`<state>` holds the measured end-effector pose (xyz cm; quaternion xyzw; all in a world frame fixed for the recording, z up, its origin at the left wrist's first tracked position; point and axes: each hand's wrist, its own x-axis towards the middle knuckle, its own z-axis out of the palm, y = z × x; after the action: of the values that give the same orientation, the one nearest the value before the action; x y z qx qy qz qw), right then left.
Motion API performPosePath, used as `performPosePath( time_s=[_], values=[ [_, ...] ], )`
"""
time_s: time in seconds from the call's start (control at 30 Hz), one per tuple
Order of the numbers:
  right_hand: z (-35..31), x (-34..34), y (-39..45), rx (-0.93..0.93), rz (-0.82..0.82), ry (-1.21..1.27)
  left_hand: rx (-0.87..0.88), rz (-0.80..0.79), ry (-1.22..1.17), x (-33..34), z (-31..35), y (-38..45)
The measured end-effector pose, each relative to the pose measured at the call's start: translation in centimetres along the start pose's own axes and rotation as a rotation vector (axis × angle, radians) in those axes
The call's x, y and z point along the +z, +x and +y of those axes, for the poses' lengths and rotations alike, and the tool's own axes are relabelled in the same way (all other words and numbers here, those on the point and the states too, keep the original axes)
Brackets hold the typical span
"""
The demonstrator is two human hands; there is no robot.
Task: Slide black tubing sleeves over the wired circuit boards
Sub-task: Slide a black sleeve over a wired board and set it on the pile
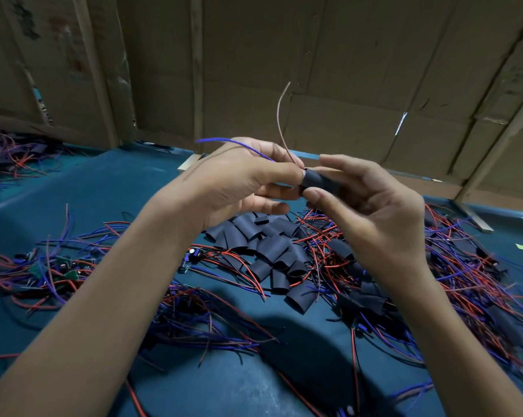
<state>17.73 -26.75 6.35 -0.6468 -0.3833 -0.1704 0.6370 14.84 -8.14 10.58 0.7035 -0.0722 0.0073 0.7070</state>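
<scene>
I see 2 hands held up above a blue table (109,188). My left hand (239,179) curls its fingers and pinches one end of a black tube (317,181). My right hand (371,206) holds the other end of the tube between thumb and fingers. The tube is in the air between both hands, well above the table. A blue wire (233,143) and a brown wire (281,121) stick out of the tube's left end, past my left hand. I cannot see a board inside the tube. Below my hands, a pile of black tubes (269,248) lies on the table. Red and blue wires (323,236) lie tangled beside it. Little green boards (64,263) with wires lie on the left. Brown cardboard walls (329,55) stand behind the table.
</scene>
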Motion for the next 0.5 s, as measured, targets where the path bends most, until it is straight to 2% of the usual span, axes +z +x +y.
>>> performPosePath(
  time_s=[0.13, 0.2, 0.27, 0.33, 0.4, 0.5],
  values=[
    [0.0, -0.7, 0.4, -0.018, 0.041, -0.064, -0.090, -0.096, -0.055, -1.3, -0.2, 0.2],
    [0.1, -2.4, 1.1, -0.034, 0.098, -0.162, -0.080, -0.068, 0.036, -2.7, -0.2, 0.1],
    [0.3, -5.1, 1.9, -0.051, 0.149, -0.331, -0.076, 0.003, 0.294, -4.7, -0.5, 0.2],
    [0.7, -8.1, 2.3, -0.014, 0.199, -0.542, -0.135, 0.022, 0.668, -7.0, -1.2, 0.4],
    [1.3, -10.4, 2.3, 0.110, 0.211, -0.776, -0.358, -0.057, 1.021, -9.1, -2.6, 0.8],
    [2.3, -11.8, 1.9, 0.413, 0.110, -1.037, -0.795, -0.196, 1.265, -10.1, -5.5, 0.9]
  ],
)
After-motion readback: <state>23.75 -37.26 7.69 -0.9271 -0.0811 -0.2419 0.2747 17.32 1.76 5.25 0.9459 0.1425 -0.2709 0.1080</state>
